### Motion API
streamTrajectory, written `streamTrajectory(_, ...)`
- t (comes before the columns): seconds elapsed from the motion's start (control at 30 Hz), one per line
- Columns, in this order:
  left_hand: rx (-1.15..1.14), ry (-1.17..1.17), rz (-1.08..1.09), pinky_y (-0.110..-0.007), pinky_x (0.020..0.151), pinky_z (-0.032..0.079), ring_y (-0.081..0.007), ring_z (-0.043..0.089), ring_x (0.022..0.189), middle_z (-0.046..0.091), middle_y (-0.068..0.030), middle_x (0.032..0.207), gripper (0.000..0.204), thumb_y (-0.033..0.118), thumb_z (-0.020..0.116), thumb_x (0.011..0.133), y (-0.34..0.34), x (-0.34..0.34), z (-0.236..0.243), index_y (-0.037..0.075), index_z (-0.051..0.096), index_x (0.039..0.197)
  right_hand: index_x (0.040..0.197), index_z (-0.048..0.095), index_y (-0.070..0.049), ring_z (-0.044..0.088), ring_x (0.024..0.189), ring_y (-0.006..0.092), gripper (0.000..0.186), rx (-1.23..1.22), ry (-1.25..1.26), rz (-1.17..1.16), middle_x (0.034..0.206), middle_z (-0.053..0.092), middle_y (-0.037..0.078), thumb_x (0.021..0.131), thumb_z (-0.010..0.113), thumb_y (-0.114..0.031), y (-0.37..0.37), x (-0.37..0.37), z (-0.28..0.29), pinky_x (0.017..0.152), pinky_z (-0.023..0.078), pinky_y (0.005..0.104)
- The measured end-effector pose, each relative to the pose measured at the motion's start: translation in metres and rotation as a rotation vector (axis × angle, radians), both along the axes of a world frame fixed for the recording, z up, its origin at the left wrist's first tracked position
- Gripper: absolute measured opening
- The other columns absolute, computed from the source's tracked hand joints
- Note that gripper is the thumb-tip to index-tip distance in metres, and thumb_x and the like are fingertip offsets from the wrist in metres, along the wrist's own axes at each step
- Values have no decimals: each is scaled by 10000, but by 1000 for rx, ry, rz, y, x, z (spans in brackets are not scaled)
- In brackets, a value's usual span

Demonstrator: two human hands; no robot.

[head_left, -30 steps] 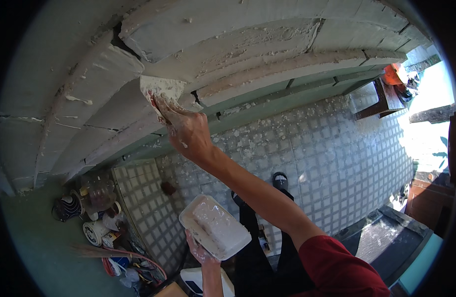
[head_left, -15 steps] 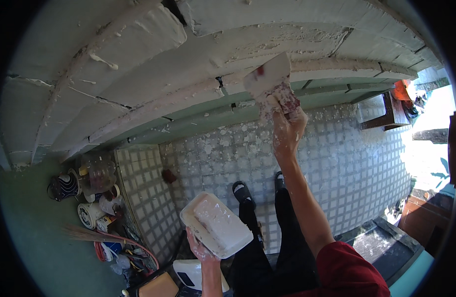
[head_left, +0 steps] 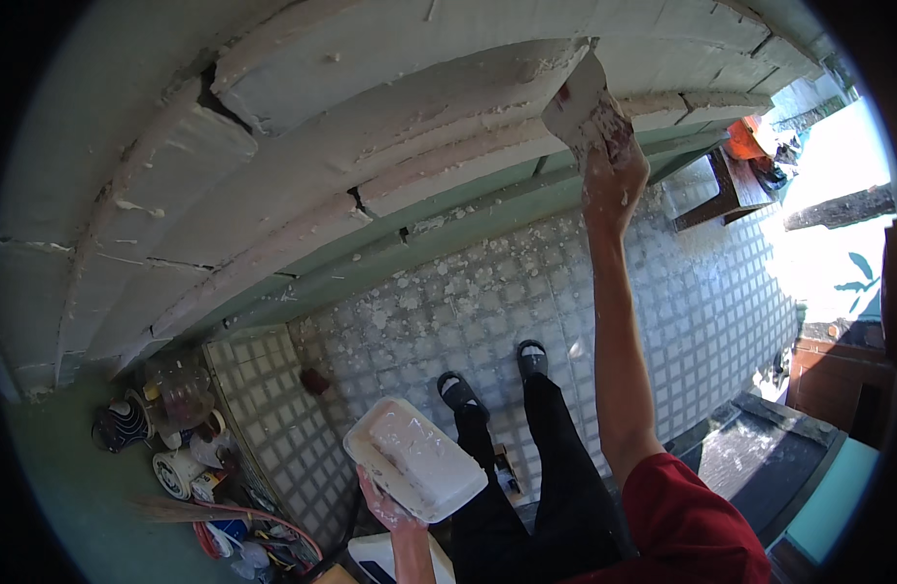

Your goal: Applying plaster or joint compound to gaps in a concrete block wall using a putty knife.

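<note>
My right hand (head_left: pixel 614 185) is closed round the handle of a putty knife (head_left: pixel 582 97), arm stretched forward and up. The wide blade, smeared with white and a reddish patch, is at the pale panelled surface (head_left: pixel 468 97); I cannot tell whether it touches. White filler also coats the handle and my fingers. In my left hand (head_left: pixel 390 506), low and near my body, is a white plastic tub (head_left: pixel 458 493), gripped by its side and tilted. A thick mass of white filler (head_left: pixel 419 443) lies in it.
Gaps (head_left: pixel 359 201) and ridges run along the panelled surface. White spatters cover the tiled floor (head_left: pixel 448 292). Tubs, bottles and a broom (head_left: pixel 171 508) crowd the left wall. A wooden stool (head_left: pixel 731 190) stands far right, and a dark-topped table (head_left: pixel 750 453) near right.
My right hand has carried the putty knife up and to the right along the panelled surface. The view has turned somewhat; the tub stays in my left hand.
</note>
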State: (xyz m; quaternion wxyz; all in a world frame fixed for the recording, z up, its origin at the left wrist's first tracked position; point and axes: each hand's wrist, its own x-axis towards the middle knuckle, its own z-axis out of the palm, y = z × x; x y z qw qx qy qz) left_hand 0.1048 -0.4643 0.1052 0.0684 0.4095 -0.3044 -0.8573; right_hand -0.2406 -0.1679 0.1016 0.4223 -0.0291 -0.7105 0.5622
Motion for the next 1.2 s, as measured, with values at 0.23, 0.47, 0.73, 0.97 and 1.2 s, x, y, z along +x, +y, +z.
streamTrajectory(0.23,54,-5,-9,-457,975,473,-284,553,1158,545,-67,1306,536,460,489,943,19,-7,1,130,476,1366,929,610,62,482,646,98,188,72,-7,-7,685,571,34,828,567,-91,-1,-26,0,589,445,290)
streamTrajectory(0.47,23,-66,15,-469,948,493,-302,557,1149,540,-74,1308,546,481,455,950,30,-13,7,135,468,1371,1247,600,6,569,558,321,507,140,-193,-131,812,671,229,760,466,44,-53,-24,19,594,487,352)
streamTrajectory(0.73,-20,-62,-55,-466,929,504,-303,561,1141,542,-77,1301,563,498,429,952,41,-22,8,134,453,1381,1225,615,29,680,720,144,440,249,100,22,879,702,199,805,483,8,-76,-16,3,637,526,288)
streamTrajectory(0.97,50,-56,-26,-459,921,509,-303,567,1132,541,-73,1304,556,492,438,951,41,-19,9,136,456,1378,1223,613,15,695,726,287,485,160,-156,-239,898,658,274,759,477,39,-34,-29,7,655,532,362)
streamTrajectory(1.2,-39,-68,-52,-449,935,501,-296,563,1134,543,-83,1298,560,485,440,952,39,-18,5,117,458,1374,1239,614,0,607,592,159,461,345,142,-109,1066,676,224,811,449,41,-89,-25,-14,595,508,311)
